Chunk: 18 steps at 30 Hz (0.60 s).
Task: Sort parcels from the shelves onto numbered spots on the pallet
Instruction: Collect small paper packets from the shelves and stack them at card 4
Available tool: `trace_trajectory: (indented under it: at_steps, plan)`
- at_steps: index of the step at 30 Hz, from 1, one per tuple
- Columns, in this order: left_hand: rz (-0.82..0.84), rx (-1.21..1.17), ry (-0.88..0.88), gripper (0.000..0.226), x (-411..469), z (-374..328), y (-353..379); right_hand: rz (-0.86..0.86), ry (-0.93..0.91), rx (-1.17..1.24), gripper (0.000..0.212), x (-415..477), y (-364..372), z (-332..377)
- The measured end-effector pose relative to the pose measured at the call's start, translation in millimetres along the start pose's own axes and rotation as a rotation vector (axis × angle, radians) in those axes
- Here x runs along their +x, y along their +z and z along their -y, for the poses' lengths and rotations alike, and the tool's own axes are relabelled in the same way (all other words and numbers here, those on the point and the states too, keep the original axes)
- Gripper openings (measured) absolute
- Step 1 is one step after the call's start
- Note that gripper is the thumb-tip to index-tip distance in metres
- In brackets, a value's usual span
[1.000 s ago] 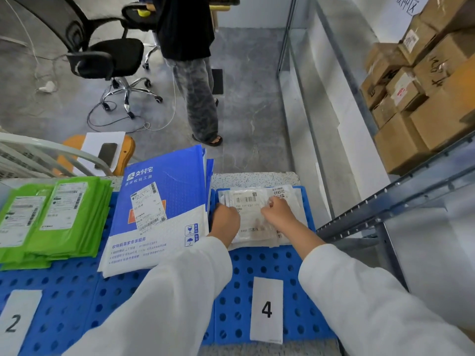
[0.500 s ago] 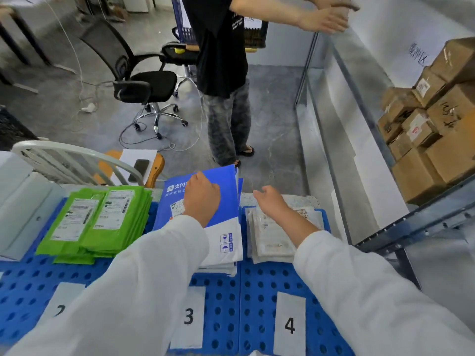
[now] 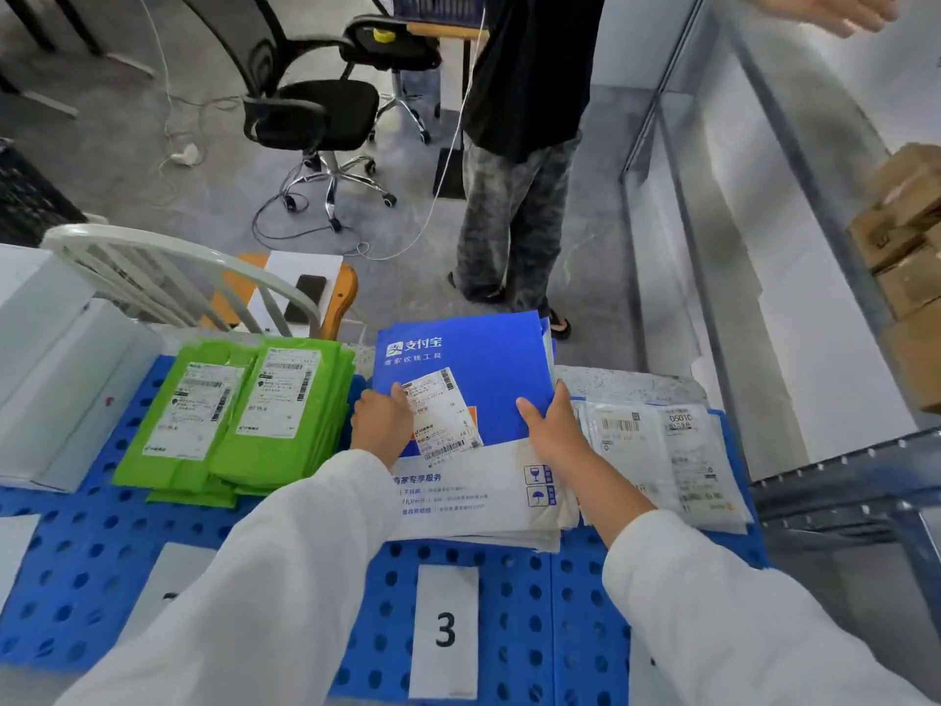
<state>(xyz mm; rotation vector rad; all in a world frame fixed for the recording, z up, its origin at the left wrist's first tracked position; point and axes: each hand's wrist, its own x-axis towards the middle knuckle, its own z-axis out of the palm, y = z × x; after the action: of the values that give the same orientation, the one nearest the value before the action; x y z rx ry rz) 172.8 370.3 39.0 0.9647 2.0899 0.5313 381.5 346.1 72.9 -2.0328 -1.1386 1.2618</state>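
Observation:
A stack of blue-and-white mailers [image 3: 473, 369] lies on the blue perforated pallet [image 3: 514, 598], behind the paper card marked 3 [image 3: 444, 631]. My left hand [image 3: 382, 425] rests on the stack's left side, fingers over its shipping label. My right hand [image 3: 552, 425] lies on the stack's right edge, thumb on top; the fingers at the edge are partly hidden. Clear plastic parcels [image 3: 662, 450] lie to the right. Green mailers [image 3: 239, 415] are stacked to the left.
Grey-white flat parcels [image 3: 56, 369] sit at the far left. A metal shelf frame [image 3: 835, 481] with cardboard boxes [image 3: 911, 267] stands on the right. A person in dark clothes [image 3: 519, 145] stands beyond the pallet, beside a white chair [image 3: 168, 277] and office chairs [image 3: 315, 114].
Both hands moved left from the clear parcels onto the blue mailer stack. The view shifted left, so the card marked 3 now sits centre.

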Motion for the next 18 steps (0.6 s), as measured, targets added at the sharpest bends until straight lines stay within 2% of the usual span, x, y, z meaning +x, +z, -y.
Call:
trace_trajectory:
  at_steps: [3, 6, 8, 10, 13, 18]
  plan:
    - [0.029, -0.087, -0.056, 0.066, 3, 4, -6, -0.002, 0.054, -0.001, 0.063, 2, -2, -1]
    - [0.115, -0.085, -0.081, 0.064, 2, 5, -9, -0.015, 0.16, 0.011, 0.052, 2, -1, 0]
    - [0.126, -0.027, -0.069, 0.064, 2, 4, -8, -0.003, 0.253, 0.102, 0.051, 4, 1, 1]
    - [0.12, 0.066, -0.035, 0.057, 1, 2, -9, 0.016, 0.289, 0.219, 0.056, 1, 7, -1]
    - [0.072, 0.113, -0.027, 0.061, -1, 3, -8, 0.002, 0.267, 0.166, 0.074, -5, 16, -2]
    - [0.108, 0.075, -0.028, 0.057, -1, 8, -11, -0.013, 0.227, 0.155, 0.076, -8, 14, -1]
